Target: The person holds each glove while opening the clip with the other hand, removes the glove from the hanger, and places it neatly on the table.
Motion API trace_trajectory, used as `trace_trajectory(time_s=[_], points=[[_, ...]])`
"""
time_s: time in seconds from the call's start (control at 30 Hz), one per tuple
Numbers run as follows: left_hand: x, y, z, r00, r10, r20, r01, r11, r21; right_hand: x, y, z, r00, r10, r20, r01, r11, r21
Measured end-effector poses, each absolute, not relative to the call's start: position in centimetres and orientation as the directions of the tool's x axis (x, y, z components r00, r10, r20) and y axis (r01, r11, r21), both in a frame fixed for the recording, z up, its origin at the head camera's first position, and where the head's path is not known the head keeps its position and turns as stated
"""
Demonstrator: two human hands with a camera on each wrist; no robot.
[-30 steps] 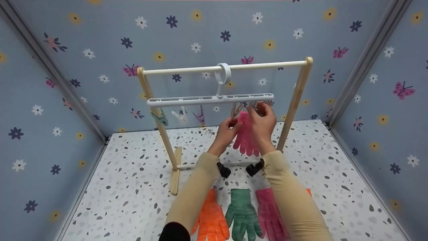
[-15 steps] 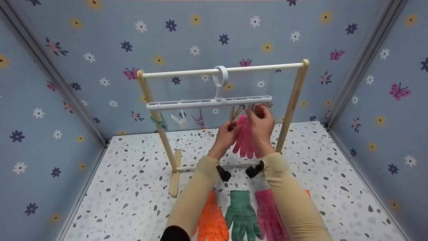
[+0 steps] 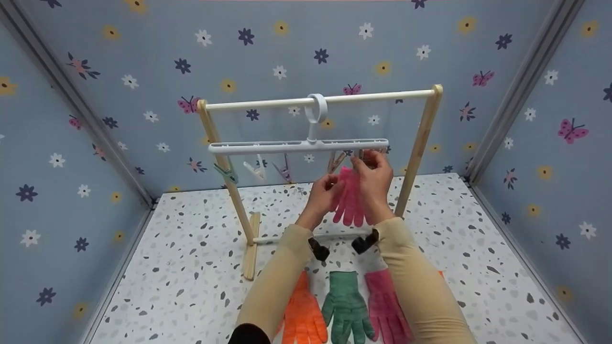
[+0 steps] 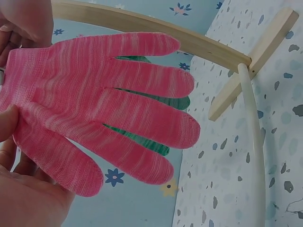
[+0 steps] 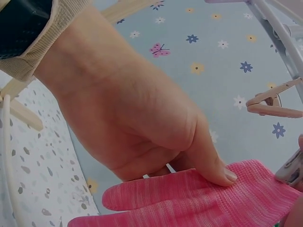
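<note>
A pink knitted glove (image 3: 349, 205) hangs fingers-down below the right half of a white clip hanger (image 3: 267, 147). My left hand (image 3: 324, 197) pinches the glove's cuff, thumb on the near side. Beside it, my right hand (image 3: 377, 184) grips a grey clothespin (image 5: 290, 168), whose end meets the cuff in the right wrist view; whether it bites the fabric I cannot tell. Green glove fingers (image 4: 179, 102) show behind the pink ones in the left wrist view; how that glove is held is hidden. A beige clothespin (image 5: 270, 108) dangles close by without a glove.
The hanger hooks over a wooden rack's rail (image 3: 382, 97). Green (image 3: 228, 173), white (image 3: 257, 170) and purple (image 3: 284, 172) clothespins hang on its left half. Orange (image 3: 306, 315), green (image 3: 348, 306) and dark pink (image 3: 386, 301) gloves lie on the speckled table in front, partly under my forearms.
The head view has shifted slightly, so the hanger sits a little lower. The pink glove's cuff has dropped slightly between my hands; both hands hold nearly the same places.
</note>
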State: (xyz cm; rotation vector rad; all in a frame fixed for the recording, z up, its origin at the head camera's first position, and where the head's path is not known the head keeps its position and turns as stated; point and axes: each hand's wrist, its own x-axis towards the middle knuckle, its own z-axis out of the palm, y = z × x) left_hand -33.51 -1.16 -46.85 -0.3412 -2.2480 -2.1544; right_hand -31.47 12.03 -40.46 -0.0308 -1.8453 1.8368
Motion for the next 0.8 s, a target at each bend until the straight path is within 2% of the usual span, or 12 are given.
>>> trace_trajectory(time_s=[0.27,0.8], points=[[-33.40,-1.35,-46.95,-0.975,0.137,0.173,0.182,0.050,0.982,-31.36,11.89,-40.34,-0.849,0.369,0.378,-0.362,0.116,-0.925],[-33.04,-1.82,-47.58,-0.976,0.143,0.162,0.161,-0.023,0.987,-31.22,11.63,-40.33,-0.842,0.366,0.397,-0.362,0.162,-0.918]])
